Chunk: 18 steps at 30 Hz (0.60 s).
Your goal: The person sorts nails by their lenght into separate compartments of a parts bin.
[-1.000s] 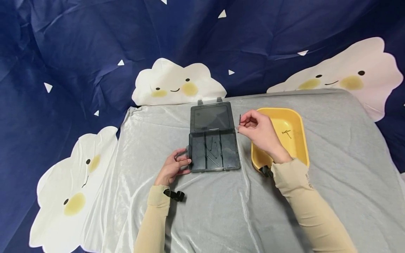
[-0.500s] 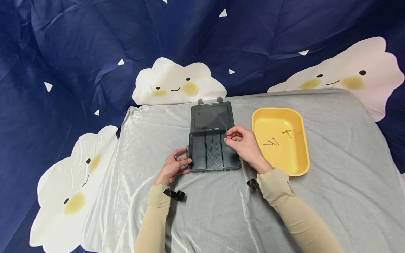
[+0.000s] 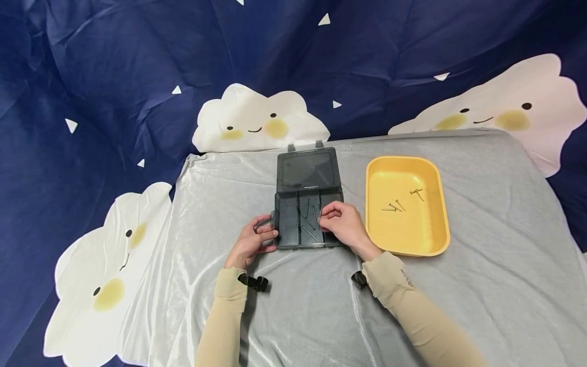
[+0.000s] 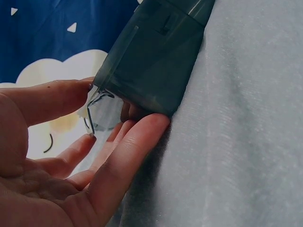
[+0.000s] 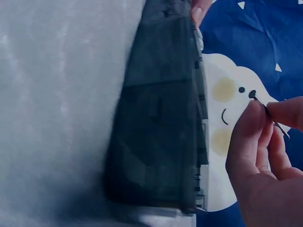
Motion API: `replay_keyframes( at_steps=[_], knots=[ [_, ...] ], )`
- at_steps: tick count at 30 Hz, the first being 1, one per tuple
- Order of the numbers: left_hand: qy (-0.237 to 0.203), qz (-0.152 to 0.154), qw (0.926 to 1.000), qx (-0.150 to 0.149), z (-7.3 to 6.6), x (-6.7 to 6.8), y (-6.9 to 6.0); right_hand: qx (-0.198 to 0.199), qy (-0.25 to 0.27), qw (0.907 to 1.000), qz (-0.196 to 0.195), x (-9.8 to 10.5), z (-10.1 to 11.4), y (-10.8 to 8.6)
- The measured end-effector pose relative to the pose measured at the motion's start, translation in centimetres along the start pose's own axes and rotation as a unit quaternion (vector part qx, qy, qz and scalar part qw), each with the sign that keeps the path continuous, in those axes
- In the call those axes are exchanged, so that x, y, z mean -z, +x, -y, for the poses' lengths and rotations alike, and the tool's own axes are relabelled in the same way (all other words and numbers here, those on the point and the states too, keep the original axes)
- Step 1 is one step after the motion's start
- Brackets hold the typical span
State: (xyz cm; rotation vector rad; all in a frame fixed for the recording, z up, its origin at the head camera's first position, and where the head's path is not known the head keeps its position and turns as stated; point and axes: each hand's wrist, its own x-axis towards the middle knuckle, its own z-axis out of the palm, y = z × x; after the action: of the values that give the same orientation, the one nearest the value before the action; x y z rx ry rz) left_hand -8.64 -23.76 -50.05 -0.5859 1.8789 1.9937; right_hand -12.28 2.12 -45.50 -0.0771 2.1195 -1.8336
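Note:
A dark translucent compartment box (image 3: 286, 221) lies with its lid (image 3: 307, 169) folded back. My left hand (image 3: 251, 240) holds the box's left side around the clear handle (image 4: 102, 113). Thumb and fingers touch the box wall there. My right hand (image 3: 345, 224) is over the box's right part and pinches a thin dark screw (image 5: 252, 94) between thumb and index finger. In the right wrist view the screw's head and tip stick out on either side of the fingers. Several screws (image 3: 309, 233) lie in the middle compartment. My right hand partly hides the right compartment.
A yellow tray (image 3: 408, 242) stands to the right of the box, with several screws (image 3: 400, 205) in it. Grey cloth (image 3: 302, 306) covers the table. Behind it hangs a blue curtain (image 3: 367, 61) with cloud faces.
My right hand has moved left from above the yellow tray to over the box, carrying the screw, then closer toward the middle compartment. My left hand stays on the box.

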Motion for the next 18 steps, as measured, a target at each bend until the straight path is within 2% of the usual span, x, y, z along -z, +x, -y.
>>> replay_keyframes(
  at_steps=[5, 13, 18],
  knots=[
    [0.0, -0.002, 1.0, 0.0, 0.0, 0.0, 0.0, -0.014, -0.021, 0.9996, 0.009, -0.3, -0.7, 0.0],
    [0.001, -0.004, 1.0, 0.002, 0.0, -0.1, 0.0, -0.019, -0.085, 0.9962, 0.008, -0.7, -1.0, -0.2],
    [0.002, -0.001, 1.0, 0.002, -0.1, -0.1, -0.1, -0.033, -0.097, 0.9947, 0.008, -0.9, -1.2, -0.2]
  ],
)
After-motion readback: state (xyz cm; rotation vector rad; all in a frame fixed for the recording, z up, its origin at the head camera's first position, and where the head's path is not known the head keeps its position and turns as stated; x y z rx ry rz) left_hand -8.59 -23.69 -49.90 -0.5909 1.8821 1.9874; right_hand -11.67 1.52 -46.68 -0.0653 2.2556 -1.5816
